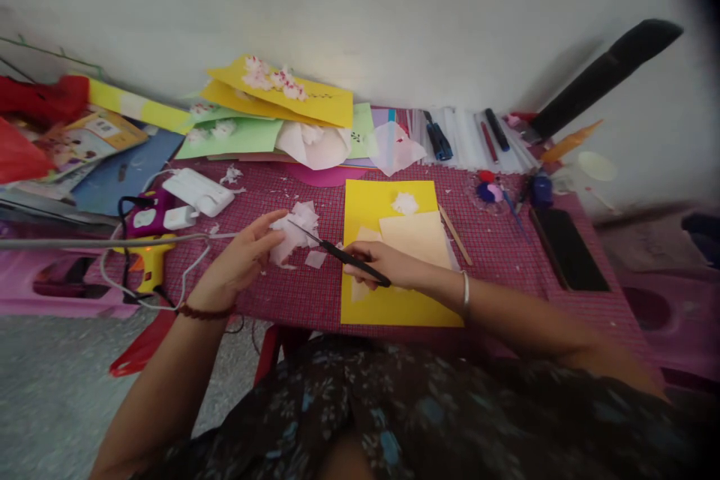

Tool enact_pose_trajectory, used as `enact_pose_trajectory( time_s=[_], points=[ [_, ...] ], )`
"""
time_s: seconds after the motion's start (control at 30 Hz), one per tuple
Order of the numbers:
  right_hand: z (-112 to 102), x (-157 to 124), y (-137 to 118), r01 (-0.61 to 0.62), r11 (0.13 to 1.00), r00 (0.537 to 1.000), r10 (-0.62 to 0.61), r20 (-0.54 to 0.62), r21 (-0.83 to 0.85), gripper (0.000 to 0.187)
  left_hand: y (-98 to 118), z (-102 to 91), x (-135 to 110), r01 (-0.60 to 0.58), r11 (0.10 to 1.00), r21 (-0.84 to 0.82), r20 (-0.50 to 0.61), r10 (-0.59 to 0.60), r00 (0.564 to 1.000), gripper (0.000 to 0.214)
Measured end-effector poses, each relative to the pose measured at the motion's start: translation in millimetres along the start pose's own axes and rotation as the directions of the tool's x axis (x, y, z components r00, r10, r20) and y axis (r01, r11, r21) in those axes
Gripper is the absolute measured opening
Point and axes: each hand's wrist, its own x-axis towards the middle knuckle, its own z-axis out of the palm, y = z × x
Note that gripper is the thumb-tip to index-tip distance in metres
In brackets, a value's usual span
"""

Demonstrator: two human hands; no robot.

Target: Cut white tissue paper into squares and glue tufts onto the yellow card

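My right hand [382, 264] is closed around black-handled scissors [337, 251], whose blades point left toward a crumpled white tissue paper piece [295, 234]. My left hand [244, 259] pinches that tissue paper from the left, fingers curled on its edge. Both hands hover just above a red checked tablecloth [270, 292]. Under my right hand lies a yellow paper sheet [394, 304] with a cream card [413, 238] and a small white tissue flower [404, 203] on it. A small white scrap [316, 259] lies below the scissors.
Stacked yellow and green sheets [270, 109] with tissue flowers lie at the back. A yellow glue gun [147, 262], white adapter [198, 191] and cables sit left. A wooden stick [454, 234], pens [437, 139], pompoms [488, 189] and a dark phone [568, 247] lie right.
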Motion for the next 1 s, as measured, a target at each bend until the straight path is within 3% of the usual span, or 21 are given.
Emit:
enact_pose_trajectory(
  time_s=[0.13, 0.23, 0.37, 0.63, 0.87, 1.0],
  points=[
    [1, 3, -5, -0.017, 0.997, 0.999, 0.019, -0.031, 0.081, 0.042, -15, -21.1, -7, 0.063, 0.997, -0.036, -0.048, -0.064, 0.997, 0.034],
    [0, 4, -11, -0.020, 0.995, 1.000, 0.020, -0.001, 0.094, 0.052, -21, -24.4, -9, 0.016, 0.996, -0.085, -0.086, -0.023, 0.996, 0.024],
    [-2, 3, -11, 0.008, 0.993, 0.997, -0.017, 0.072, 0.121, 0.069, -23, -20.9, -3, -0.070, 0.980, -0.186, -0.135, 0.045, 0.990, 0.025],
    [-6, -5, -3, 0.022, 0.998, 0.977, -0.034, 0.212, 0.057, 0.068, -22, -11.8, 11, -0.234, 0.910, -0.342, -0.181, 0.181, 0.967, 0.029],
    [2, -3, -24, 0.000, 1.000, 0.984, 0.005, 0.177, -0.029, 0.073, -27, -3.9, 3, -0.189, 0.957, -0.221, -0.115, 0.167, 0.979, 0.025],
    [8, 1, -34, -0.007, 0.991, 0.992, 0.024, 0.128, -0.131, 0.081, -28, -3.0, -1, -0.228, 0.968, -0.107, -0.112, 0.216, 0.970, 0.026]
  ],
)
